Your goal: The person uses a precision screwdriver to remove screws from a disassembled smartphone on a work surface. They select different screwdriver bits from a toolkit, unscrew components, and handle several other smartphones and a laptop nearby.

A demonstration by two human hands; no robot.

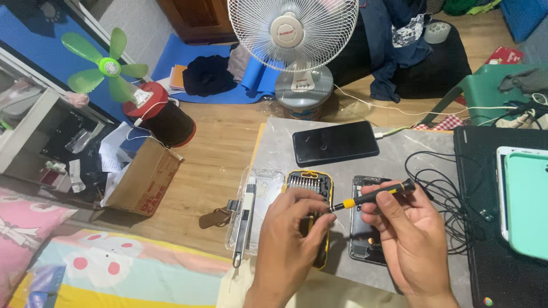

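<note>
My right hand (408, 242) grips a small black and yellow screwdriver (374, 195) by its handle, held level above an opened phone (365, 228) with its back off. My left hand (294, 239) pinches the screwdriver's metal tip end, hovering over a yellow and black bit set case (311, 183) that holds several bits. The case's clear lid (257, 199) lies open to the left, with a metal tool (244, 225) resting on it. All of this lies on a grey mat (394, 154).
A black phone (335, 142) with a cable lies face up at the mat's far side. A black cable coil (442, 188), a dark laptop (496, 228) with a mint phone case (528, 205), a white standing fan (294, 40), a small green fan (108, 67) and a cardboard box (145, 177) surround the spot.
</note>
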